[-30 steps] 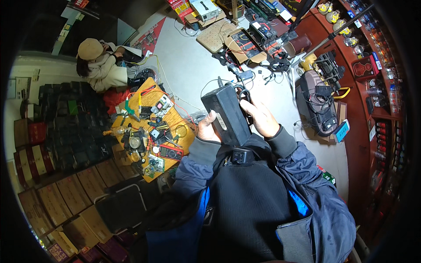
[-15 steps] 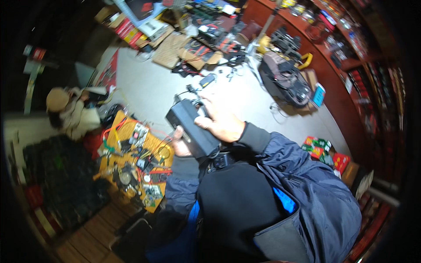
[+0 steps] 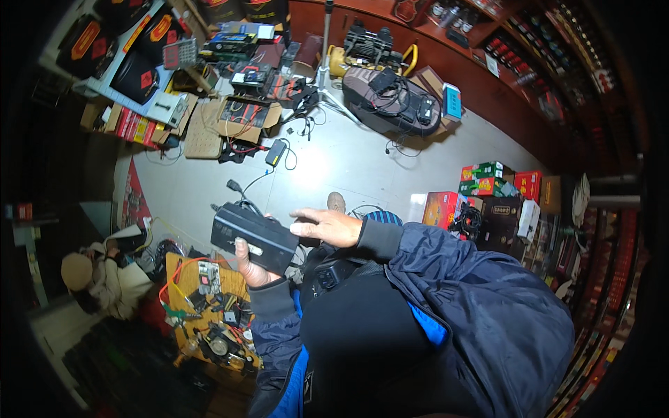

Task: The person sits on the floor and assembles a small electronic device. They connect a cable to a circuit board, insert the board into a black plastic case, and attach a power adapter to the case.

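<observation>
A black box-shaped device (image 3: 258,233) with a cable is in my left hand (image 3: 255,268), below the middle of the head view. My left thumb lies across its near face beside a small light label, and the other fingers are hidden behind it. From the far side of the box a black cable with a plug (image 3: 235,186) sticks out over the floor. My right hand (image 3: 333,227) is at the right end of the box, fingers stretched out toward it. Whether those fingertips touch the box I cannot tell.
At left stands a wooden table (image 3: 182,275) strewn with circuit boards and tools; a person (image 3: 111,275) sits beyond it. A black adapter (image 3: 276,152) lies on the pale floor. Farther off are a tripod stand (image 3: 325,63), a grey padded seat (image 3: 390,104), and a yellow compressor (image 3: 339,63). Boxes (image 3: 442,209) stand at right.
The view has swung, showing more at the back and right. The box has turned and sits farther left in view. My right hand, earlier on top of it, is now at its right end.
</observation>
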{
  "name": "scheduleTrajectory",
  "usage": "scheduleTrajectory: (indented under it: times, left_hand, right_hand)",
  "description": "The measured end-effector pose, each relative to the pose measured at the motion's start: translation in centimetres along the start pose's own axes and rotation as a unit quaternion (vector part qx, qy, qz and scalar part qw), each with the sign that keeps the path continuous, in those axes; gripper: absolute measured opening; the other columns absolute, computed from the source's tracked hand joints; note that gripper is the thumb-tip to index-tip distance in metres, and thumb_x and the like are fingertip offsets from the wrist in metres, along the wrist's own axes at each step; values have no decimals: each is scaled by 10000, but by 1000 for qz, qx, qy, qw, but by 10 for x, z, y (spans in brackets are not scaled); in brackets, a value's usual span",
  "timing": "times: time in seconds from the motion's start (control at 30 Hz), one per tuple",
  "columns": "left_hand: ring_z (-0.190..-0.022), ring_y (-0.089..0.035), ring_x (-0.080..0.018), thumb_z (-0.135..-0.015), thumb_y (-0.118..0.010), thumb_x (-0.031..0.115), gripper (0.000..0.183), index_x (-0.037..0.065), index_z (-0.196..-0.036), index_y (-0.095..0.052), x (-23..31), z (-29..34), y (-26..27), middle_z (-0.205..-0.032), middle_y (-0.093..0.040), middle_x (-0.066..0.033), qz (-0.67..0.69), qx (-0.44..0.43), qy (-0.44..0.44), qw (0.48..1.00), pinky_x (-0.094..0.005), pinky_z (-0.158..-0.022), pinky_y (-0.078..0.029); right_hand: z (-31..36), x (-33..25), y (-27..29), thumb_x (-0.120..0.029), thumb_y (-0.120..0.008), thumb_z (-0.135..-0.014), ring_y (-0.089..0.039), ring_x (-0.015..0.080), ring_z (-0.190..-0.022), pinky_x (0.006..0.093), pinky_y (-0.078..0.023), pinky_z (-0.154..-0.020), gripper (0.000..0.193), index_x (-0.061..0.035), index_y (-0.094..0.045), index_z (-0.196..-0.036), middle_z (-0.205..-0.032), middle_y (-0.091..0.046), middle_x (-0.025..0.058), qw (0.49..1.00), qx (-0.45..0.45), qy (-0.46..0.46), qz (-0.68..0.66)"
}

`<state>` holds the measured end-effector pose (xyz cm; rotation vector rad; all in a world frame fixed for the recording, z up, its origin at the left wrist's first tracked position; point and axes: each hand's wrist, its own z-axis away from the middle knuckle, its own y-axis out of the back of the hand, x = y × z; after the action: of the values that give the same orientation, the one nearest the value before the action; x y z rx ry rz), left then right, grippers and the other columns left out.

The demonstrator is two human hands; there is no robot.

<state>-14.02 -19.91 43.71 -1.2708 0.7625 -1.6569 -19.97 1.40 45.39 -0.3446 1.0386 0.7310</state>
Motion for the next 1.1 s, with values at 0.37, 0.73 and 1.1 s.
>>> scheduleTrajectory:
  times: [0.37,0.73,1.1]
  left_hand:
    - [-1219,-576,-388,-979,-649,551,714,30,-1449,-518,6,-29,-15,-1322,-582,-229,28,-9,67,997,-605,-1138,-459]
    - [-1214,-610,-381,-946,-711,461,719,80,-1511,-480,8,-66,-21,-1344,-584,-220,-47,-52,64,996,-545,-979,-575]
    - [-1217,-664,-319,-1025,-634,404,582,-11,-1426,-556,1,-112,-39,-1337,-661,-202,-105,40,81,990,-478,-1056,-556]
  right_hand:
    - [-14,19,16,-448,-471,-1136,-662,136,-943,319,-550,-877,533,-4,-634,-1382,-1122,-704,83,956,-164,7,-244]
    - [-46,12,42,-425,-575,-1099,-565,99,-866,268,-483,-766,492,-21,-641,-1372,-995,-657,28,952,-95,40,-289]
    - [-69,-26,99,-458,-684,-1015,-579,315,-1342,382,-497,-1090,777,38,-422,-1553,-1454,-524,219,977,-10,115,-178]
